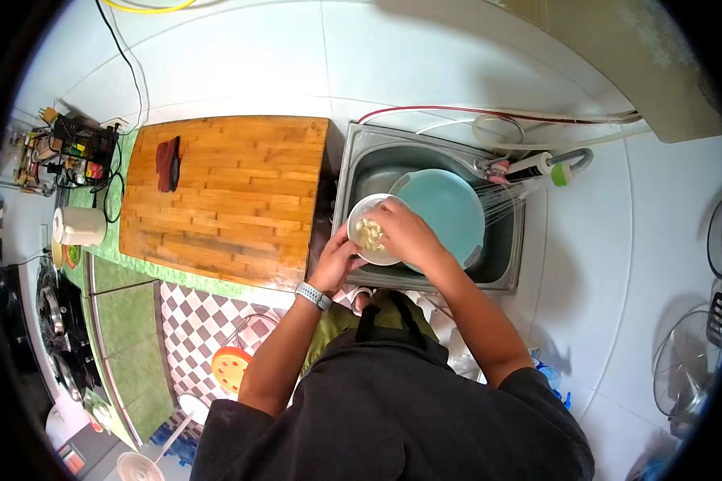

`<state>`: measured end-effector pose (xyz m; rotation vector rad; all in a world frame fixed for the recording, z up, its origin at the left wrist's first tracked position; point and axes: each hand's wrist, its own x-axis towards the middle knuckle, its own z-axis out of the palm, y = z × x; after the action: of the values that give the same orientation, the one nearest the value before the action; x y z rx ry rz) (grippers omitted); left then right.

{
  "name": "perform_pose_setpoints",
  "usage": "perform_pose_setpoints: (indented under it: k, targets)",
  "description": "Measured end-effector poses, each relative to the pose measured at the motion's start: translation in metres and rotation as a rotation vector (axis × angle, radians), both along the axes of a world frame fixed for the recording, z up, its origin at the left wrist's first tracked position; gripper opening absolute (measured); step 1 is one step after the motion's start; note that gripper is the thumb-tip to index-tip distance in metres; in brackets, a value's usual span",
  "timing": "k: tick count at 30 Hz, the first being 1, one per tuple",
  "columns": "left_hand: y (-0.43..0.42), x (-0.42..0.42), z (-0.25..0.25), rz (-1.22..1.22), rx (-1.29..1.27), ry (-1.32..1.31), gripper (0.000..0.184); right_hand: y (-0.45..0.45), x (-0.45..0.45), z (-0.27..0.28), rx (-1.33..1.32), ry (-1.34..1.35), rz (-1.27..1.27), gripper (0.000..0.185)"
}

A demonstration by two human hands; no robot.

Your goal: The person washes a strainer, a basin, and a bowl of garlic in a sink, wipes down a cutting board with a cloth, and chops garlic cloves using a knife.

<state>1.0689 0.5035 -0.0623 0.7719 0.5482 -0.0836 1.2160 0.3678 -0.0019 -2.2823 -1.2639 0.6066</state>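
Observation:
My left hand (334, 261) grips a small white bowl (354, 226) by its left rim, over the front left of the sink. Pale pieces that look like peeled garlic cloves (369, 235) lie inside it. My right hand (403, 228) reaches over the bowl from the right, its fingers curled among the cloves. The fingertips are partly hidden. Just behind and to the right, a large light-blue basin (444, 210) sits in the metal sink (501, 276). Water sprays across the basin's right side from a faucet (531, 167).
A large wooden cutting board (241, 200) lies left of the sink, with a dark red cloth (168, 164) on it. Farther left stand a cream container (80, 226) and a rack of bottles (76, 152). An orange stool (230, 367) is on the checkered floor.

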Motion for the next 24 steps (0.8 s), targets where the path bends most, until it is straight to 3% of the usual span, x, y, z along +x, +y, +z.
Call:
perform_pose_setpoints:
  k: [2,8,12,15,24]
  targets:
    - [0.001,-0.003,-0.001,0.011,-0.017,0.049,0.055,-0.004,0.002,-0.006,0.128,0.050,0.073,0.042]
    - [0.003,-0.005,-0.007,0.015,-0.026,0.017,0.053,-0.005,-0.001,0.020,0.271,0.118,0.069,0.048]
    - [0.001,-0.003,0.005,0.051,-0.029,-0.003,0.047,-0.003,-0.008,0.009,0.156,0.023,0.101,0.046]
    - [0.000,-0.004,0.012,0.045,-0.019,0.022,0.049,-0.002,-0.006,0.003,0.087,0.134,0.114,0.044]
    - [-0.002,-0.007,0.016,0.066,-0.057,0.017,0.050,0.002,-0.010,0.016,0.276,0.107,0.090,0.035]
